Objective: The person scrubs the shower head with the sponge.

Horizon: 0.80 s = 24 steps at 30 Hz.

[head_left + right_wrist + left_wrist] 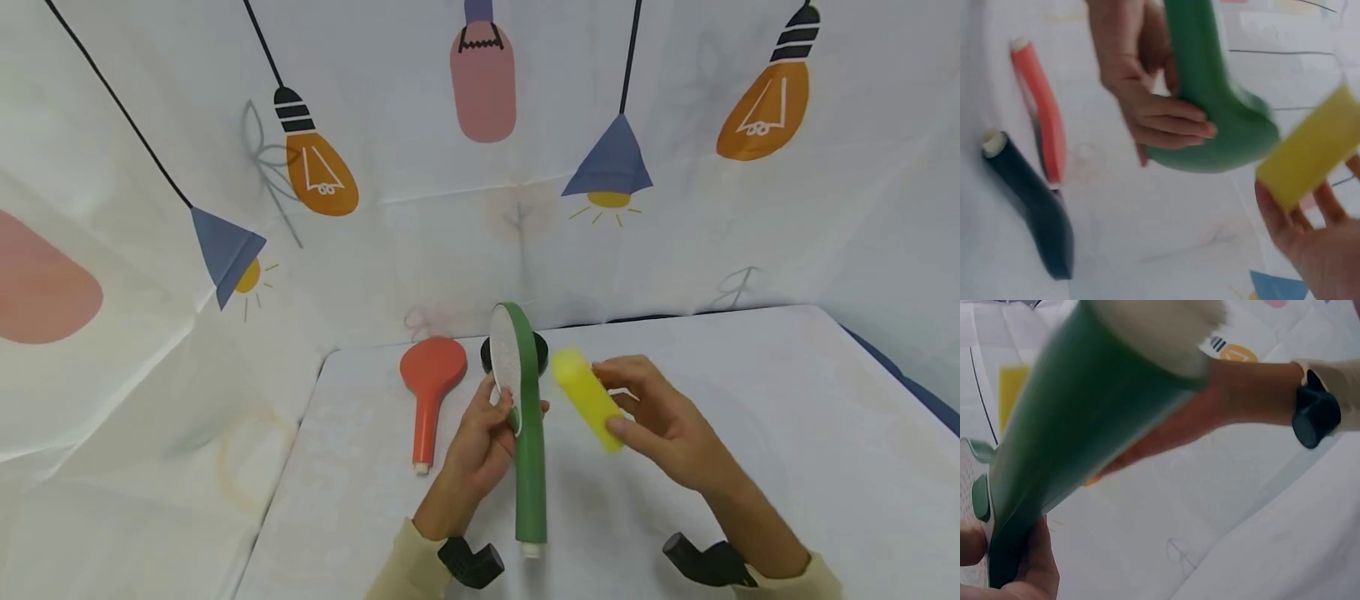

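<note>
My left hand [483, 442] grips a green handheld shower head [531, 475] by its neck, spray face turned left and handle pointing down. Its white spray face [506, 346] shows edge-on in the head view. Between the thumb and fingers of my right hand [663, 421] is a yellow sponge block [588, 400], held tilted just right of the green head. From the right wrist, the sponge [1313, 147] appears close beside the green head's rounded back [1222, 147]. The left wrist view has the green handle [1091, 419] large and blurred, hiding part of the sponge [1013, 394].
A red shower head [431, 392] lies on the white table [337, 517], left of my hands. Behind the green one is a black shower head [542, 354], mostly hidden in the head view; its dark handle [1016, 169] shows from the right wrist. A lamp-printed cloth [420, 250] hangs behind.
</note>
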Available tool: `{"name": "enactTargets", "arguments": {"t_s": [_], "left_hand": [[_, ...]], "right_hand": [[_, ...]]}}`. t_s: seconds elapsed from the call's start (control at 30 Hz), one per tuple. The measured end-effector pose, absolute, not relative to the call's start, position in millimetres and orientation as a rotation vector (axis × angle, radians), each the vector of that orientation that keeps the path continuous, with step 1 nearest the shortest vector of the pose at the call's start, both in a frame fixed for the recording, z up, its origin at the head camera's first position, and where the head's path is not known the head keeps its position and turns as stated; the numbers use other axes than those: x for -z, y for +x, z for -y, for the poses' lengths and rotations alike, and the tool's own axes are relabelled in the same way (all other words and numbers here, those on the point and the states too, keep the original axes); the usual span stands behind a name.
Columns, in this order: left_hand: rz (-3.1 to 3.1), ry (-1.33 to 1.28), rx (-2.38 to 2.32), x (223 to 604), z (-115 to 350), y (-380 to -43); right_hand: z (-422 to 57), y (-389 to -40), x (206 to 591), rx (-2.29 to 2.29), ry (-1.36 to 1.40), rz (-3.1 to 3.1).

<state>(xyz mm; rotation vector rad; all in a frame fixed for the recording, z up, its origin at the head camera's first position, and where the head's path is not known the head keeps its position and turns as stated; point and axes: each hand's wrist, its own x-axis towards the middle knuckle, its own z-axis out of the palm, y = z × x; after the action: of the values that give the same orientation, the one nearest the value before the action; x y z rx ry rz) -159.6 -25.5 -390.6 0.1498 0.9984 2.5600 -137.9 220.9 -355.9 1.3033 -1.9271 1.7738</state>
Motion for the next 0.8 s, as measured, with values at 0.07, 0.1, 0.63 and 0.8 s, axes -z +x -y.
{"name": "enactTargets", "arguments": {"t_s": [0.07, 0.1, 0.63, 0.8], "left_hand": [[-0.972, 0.213, -2.513, 392, 23, -158], [-0.958, 0.257, -2.492, 392, 22, -157], [-1.039, 0.289, -2.42, 388, 17, -148], [-0.982, 0.372, -2.435, 386, 21, -149]], "right_hand": [[-215, -138, 360, -1.749, 1.071, 2.021], [-211, -137, 362, -1.721, 0.987, 2.063], [-188, -134, 379, -1.183, 0.748, 2.358], [-184, -134, 379, -1.158, 0.777, 2.346]]}}
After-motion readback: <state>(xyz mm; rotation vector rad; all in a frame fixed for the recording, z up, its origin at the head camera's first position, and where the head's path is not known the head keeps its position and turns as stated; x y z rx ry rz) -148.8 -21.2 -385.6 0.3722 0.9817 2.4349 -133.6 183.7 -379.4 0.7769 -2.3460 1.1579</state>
